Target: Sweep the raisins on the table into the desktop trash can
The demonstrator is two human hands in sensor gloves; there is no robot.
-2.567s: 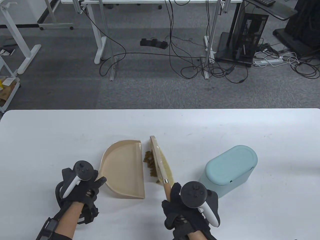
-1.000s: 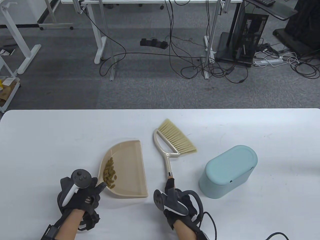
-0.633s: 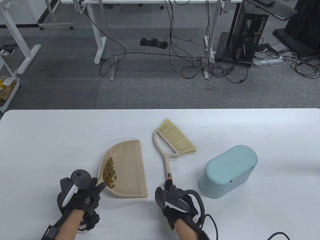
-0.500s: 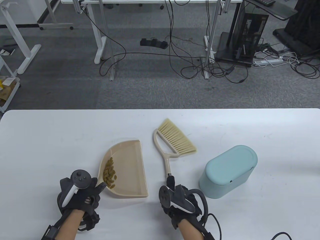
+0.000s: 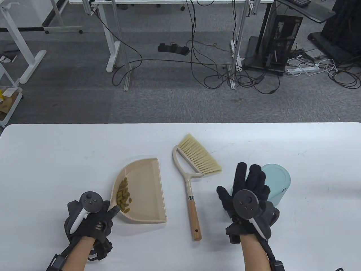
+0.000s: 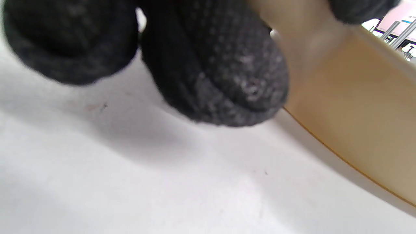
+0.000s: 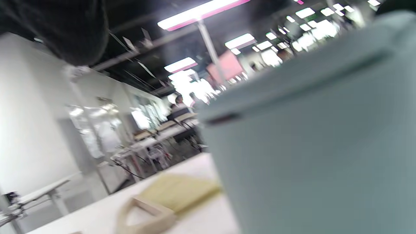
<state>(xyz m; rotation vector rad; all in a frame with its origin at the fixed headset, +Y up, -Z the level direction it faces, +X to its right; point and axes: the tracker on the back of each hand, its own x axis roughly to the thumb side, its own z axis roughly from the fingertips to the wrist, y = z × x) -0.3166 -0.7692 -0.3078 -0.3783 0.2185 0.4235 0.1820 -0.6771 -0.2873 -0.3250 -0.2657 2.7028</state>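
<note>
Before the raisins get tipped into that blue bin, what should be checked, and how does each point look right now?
1. Raisins gathered in the dustpan: ok, none seen loose on the table.
2. Left hand holds the dustpan's handle end: ok.
3. Brush put down flat, out of either hand: ok.
4. Right hand at the trash can, fingers spread over its top: ok.
5. Trash can lid open: not ok, the right wrist view shows it closed.
6. Right hand actually pressing the lid: cannot tell.
</note>
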